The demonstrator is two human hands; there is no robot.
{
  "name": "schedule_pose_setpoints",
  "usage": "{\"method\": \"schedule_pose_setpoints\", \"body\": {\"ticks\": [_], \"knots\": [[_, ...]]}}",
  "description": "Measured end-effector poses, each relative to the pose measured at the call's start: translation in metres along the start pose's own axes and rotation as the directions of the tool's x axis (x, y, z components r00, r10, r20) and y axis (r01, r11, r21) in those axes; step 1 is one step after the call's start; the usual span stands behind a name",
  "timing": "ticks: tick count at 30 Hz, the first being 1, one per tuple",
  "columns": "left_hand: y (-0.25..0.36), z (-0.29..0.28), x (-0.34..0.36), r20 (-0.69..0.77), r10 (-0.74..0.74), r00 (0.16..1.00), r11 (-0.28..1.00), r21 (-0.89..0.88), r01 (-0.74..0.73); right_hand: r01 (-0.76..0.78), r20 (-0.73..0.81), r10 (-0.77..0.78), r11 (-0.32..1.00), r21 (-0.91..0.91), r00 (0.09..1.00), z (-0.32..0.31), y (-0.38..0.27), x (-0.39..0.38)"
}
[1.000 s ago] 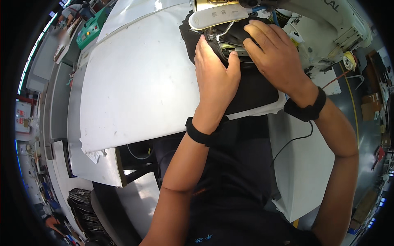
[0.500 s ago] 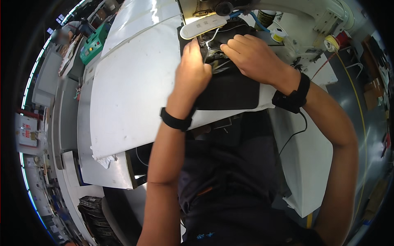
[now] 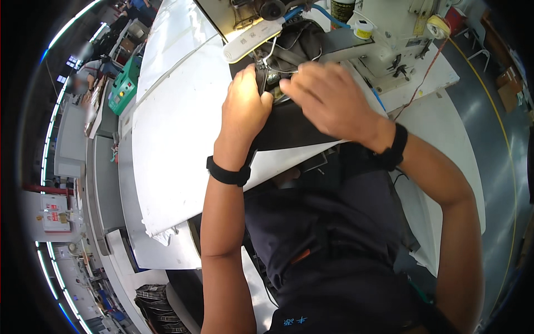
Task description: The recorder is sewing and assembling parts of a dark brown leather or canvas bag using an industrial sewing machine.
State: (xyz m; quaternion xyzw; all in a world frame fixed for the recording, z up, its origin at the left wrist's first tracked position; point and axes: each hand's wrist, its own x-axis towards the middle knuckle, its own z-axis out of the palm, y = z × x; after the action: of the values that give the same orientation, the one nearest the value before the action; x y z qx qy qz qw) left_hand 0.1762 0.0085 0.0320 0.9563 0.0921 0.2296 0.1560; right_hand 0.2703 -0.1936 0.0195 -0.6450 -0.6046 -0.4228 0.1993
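Note:
A sewing machine [image 3: 384, 58] stands at the top, its needle area lit by a white elongated lamp [image 3: 253, 42]. Dark cloth [image 3: 303, 42] lies bunched around the needle area, with what looks like zipper teeth along an edge. My left hand [image 3: 243, 103] is closed at the left of the presser foot, fingertips and thumb on the cloth's edge. Just right of the foot, my right hand [image 3: 334, 100] is curled over the cloth and blurred by motion, so its hold cannot be made out. A black sheet [image 3: 297, 127] lies beneath both hands.
The white worktable [image 3: 178, 128] stretches to the left. Beside the machine stand a dark jar [image 3: 341, 12] and a small yellow-labelled white tub [image 3: 363, 29]. A yellow thread spool [image 3: 439, 26] is at upper right. A green box-shaped device [image 3: 124, 86] sits on the far left.
My head view has shifted, moving the machine leftward and up in the picture. My right hand has opened a little at the fingers and is now blurred; my left stays beside the presser foot.

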Motion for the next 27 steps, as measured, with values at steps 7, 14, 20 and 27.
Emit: {"method": "schedule_pose_setpoints", "body": {"ticks": [7,14,20,27], "knots": [[0.013,0.006,-0.001,-0.086,-0.033,0.996,0.982,-0.188,0.016,-0.437,0.176,0.403,0.862,0.255,0.898,0.041,0.001,-0.038],[0.01,-0.015,0.01,0.171,-0.119,0.978,0.95,-0.267,0.162,-0.431,0.291,0.335,0.809,0.398,0.896,0.042,-0.027,-0.035],[-0.018,-0.041,0.022,0.463,-0.082,0.882,0.715,-0.59,0.376,-0.67,0.473,0.483,0.436,0.6,0.737,0.031,-0.076,-0.023],[-0.034,-0.044,0.026,0.471,-0.079,0.878,0.664,-0.632,0.399,-0.606,0.479,0.69,-0.074,0.792,0.542,0.063,-0.04,0.019]]}}
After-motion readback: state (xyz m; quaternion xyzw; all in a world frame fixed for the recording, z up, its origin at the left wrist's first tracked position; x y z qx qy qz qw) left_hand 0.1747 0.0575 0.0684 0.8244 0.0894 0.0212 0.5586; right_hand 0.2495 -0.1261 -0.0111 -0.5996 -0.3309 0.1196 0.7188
